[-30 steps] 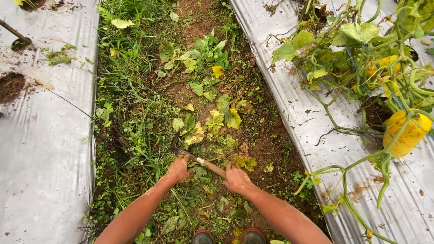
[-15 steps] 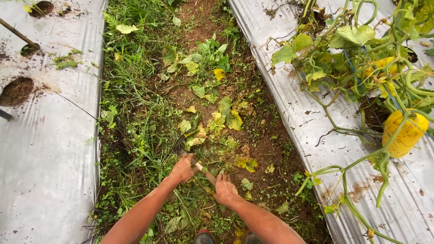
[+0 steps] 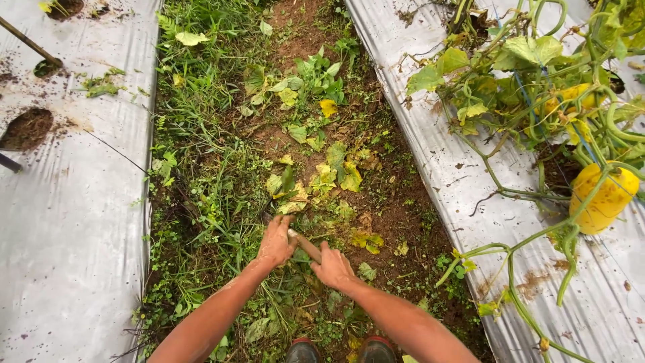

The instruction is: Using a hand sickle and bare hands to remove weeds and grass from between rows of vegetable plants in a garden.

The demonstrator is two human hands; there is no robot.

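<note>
Grip: left hand (image 3: 275, 242) and right hand (image 3: 332, 267) both clamped on the wooden tool handle (image 3: 308, 247), mid-furrow.
Risk: blade hidden in weeds; a wide swing could tear the silver mulch sheet (image 3: 74, 222) at the furrow's left edge.
Risk: boots (image 3: 339, 351) sit close behind.

Packages: none in view.
Labels: none in view.
Signs: none in view.
Screens: none in view.
</note>
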